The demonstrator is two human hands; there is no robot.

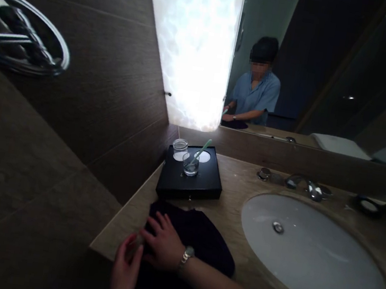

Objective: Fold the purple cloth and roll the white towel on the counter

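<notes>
A dark cloth lies spread on the stone counter near its front left corner. My right hand, with a metal watch on the wrist, rests flat on the cloth, fingers apart. My left hand is just below it at the counter's edge, fingers curled toward the cloth's left border. Something small and pale shows between the two hands; I cannot tell what it is or whether it is held.
Behind the cloth a black tray holds a glass with a green toothbrush and a glass jar. An oval white sink with a chrome tap lies to the right. The mirror reflects a person in a blue shirt.
</notes>
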